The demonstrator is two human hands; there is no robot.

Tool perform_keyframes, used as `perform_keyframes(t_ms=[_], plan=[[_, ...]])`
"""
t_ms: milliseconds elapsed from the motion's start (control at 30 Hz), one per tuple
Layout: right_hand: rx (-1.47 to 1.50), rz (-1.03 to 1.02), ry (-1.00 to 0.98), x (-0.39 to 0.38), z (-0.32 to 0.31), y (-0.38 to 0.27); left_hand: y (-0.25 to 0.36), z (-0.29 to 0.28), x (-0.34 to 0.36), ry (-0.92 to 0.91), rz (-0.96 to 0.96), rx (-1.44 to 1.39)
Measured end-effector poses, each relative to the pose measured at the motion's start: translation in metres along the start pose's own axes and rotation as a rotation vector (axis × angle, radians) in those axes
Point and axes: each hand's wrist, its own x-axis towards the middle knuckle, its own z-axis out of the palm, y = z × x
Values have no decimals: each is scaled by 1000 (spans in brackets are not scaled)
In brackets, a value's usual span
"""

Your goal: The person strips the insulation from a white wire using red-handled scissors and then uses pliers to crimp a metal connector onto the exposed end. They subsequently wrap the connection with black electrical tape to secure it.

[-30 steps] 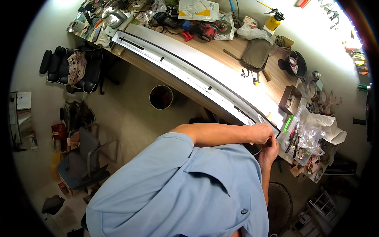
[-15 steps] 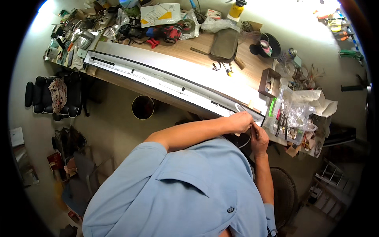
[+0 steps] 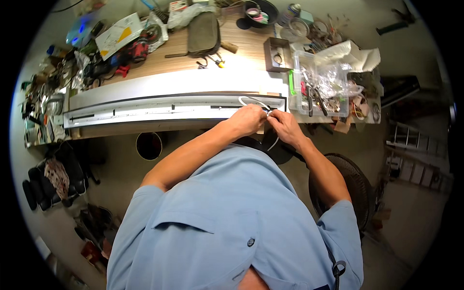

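The white cable (image 3: 249, 100) arcs in a loop over the right end of a long shallow tray (image 3: 142, 110) and runs into the fingertips. More white cable hangs below the hands, past the near edge. The left hand (image 3: 250, 119) and the right hand (image 3: 285, 126) are both closed to a pinch, fingertips nearly meeting at the cable; the piece between them is too small to make out. The cable is probably light, bendy and a little springy, best held close to its end, where it whips least. The tray looks light but stiff, its length likely letting it sag or swing if lifted by one end; its thin dark rims, gripped well apart, would give a steadier hold. The white inner face may mark easily.

The tray lies along the near edge of the surface (image 3: 249, 48), with little room before the drop toward the floor. A white panel (image 3: 169, 86) runs just behind it. To the right, room is tight: a green strip (image 3: 291, 82) and a crowded clear box (image 3: 344, 94) stand close by the tray's end. Behind, a small brown box (image 3: 279, 68) stands near; bare wood shows between it and a dark grey case (image 3: 202, 34).
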Motion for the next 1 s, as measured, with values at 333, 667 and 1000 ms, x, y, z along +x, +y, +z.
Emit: perform_keyframes(t_ms=[333, 667, 1000], plan=[[98, 202, 368, -12, 24, -16, -3, 10, 2, 107, -76, -77], [-289, -507, 354, -12, 11, -2, 11, -15, -10, -14, -146, -193], [644, 447, -49, 2, 12, -7, -2, 0, -13, 91, -57, -123]])
